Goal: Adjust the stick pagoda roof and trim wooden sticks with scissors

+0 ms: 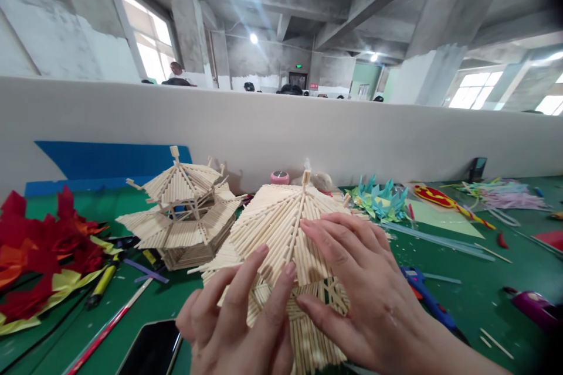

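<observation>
A pagoda model made of thin wooden sticks (281, 220) stands on the green table (475, 287) right in front of me. My left hand (237, 322) rests its fingertips on the near left slope of the model's roof. My right hand (356, 281) lies flat on the right slope, fingers spread and pointing left. Both hands press against the stick roof. A second, finished stick pagoda (182, 211) with two roof tiers stands to the left, a little farther back.
Red and yellow paper flowers (41, 252) lie at the left. A dark phone (152, 348) lies near the front edge, with pens and a red stick beside it. A blue glue gun (424, 296), teal paper flowers (380, 199), loose sticks and a purple tool (534, 307) lie at the right. A white partition runs behind.
</observation>
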Motion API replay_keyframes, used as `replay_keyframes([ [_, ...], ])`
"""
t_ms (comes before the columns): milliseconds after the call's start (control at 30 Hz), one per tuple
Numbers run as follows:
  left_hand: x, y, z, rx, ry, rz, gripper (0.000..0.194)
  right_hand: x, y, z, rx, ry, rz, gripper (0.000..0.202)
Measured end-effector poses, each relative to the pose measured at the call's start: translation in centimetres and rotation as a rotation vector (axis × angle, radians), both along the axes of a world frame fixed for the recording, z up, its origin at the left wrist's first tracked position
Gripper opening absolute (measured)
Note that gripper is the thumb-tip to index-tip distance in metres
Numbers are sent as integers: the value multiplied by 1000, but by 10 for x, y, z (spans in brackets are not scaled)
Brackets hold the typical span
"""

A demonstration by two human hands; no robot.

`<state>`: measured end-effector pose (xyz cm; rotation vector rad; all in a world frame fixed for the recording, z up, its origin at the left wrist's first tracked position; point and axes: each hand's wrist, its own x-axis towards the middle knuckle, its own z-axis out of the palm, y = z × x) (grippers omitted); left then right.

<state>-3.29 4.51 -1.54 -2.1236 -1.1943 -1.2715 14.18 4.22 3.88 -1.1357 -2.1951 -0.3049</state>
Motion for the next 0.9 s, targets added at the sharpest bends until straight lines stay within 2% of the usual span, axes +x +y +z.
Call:
replay_keyframes([
  [533, 5, 7, -1, 34, 15, -7, 27, -4, 3, 1, 43, 14, -10, 50],
  [900, -1, 4, 2, -73, 92, -23, 28, -4, 6, -1, 64, 23, -17, 49],
])
